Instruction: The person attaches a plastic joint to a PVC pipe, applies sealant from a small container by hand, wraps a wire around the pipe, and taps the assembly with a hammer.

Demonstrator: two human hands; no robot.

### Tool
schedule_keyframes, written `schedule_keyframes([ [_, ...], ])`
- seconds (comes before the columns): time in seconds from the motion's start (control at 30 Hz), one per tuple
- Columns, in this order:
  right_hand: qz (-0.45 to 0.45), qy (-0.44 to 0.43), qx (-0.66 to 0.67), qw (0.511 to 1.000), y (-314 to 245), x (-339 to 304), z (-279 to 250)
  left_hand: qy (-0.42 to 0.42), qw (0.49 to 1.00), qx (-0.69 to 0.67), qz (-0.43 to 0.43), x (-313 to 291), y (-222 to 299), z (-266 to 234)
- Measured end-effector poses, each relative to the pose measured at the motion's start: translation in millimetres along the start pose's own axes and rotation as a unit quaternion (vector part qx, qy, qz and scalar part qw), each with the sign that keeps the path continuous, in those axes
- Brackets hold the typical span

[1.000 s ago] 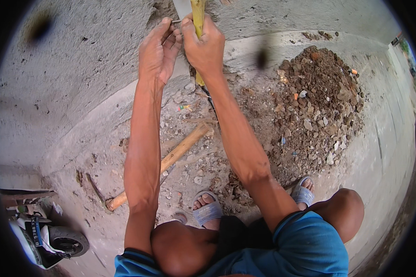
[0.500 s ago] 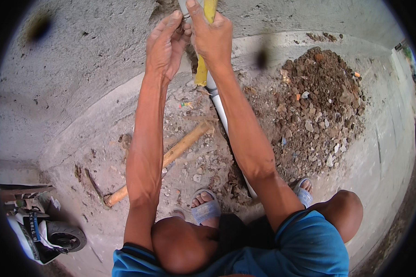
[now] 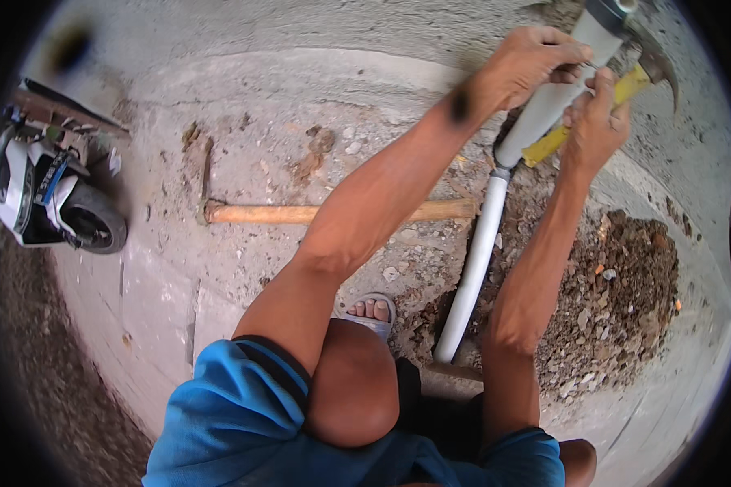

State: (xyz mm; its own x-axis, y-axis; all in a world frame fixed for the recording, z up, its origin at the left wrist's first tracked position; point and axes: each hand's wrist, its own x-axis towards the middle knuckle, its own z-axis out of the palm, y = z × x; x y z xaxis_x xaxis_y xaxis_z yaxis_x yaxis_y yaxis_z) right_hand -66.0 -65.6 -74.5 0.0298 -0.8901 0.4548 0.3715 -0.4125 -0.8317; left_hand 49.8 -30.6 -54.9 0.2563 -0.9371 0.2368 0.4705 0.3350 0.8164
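A grey pipe [image 3: 536, 122] runs up along the wall, with a dark collar at its top end. Over it, my left hand [image 3: 536, 66] has thumb and fingers pinched together on a tiny thin thing too small to name. My right hand [image 3: 599, 130] is closed round the yellow handle of a hammer [image 3: 551, 146], whose curved metal head sticks out past the fingers. Its thumb and forefinger come close to the left fingertips. Below the grey pipe a narrower white pipe [image 3: 477, 268] joins on and lies in a trench in the ground.
A pick-like tool with a wooden handle [image 3: 260, 213] lies across the dirt to the left. On the right rises a heap of soil and rubble [image 3: 625, 300]. A parked motorbike [image 3: 57, 187] stands at the far left. My sandalled foot [image 3: 374, 312] is beside the trench.
My view has swung, so the hands, pipe and hammer now sit further right in the picture. More of the pipe's top and the hammer head shows. Both hands stay close together.
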Motion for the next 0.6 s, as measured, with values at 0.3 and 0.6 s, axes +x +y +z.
schedule_keyframes([
  [0.3,0.045,0.036,0.011,0.998,-15.6,0.5,26.9,0.051,0.997,-0.055,0.02,-0.6,-2.0,2.4],
  [0.6,0.032,-0.036,0.132,0.99,-13.9,2.9,7.6,0.067,0.997,-0.015,0.022,9.8,-2.4,3.3],
])
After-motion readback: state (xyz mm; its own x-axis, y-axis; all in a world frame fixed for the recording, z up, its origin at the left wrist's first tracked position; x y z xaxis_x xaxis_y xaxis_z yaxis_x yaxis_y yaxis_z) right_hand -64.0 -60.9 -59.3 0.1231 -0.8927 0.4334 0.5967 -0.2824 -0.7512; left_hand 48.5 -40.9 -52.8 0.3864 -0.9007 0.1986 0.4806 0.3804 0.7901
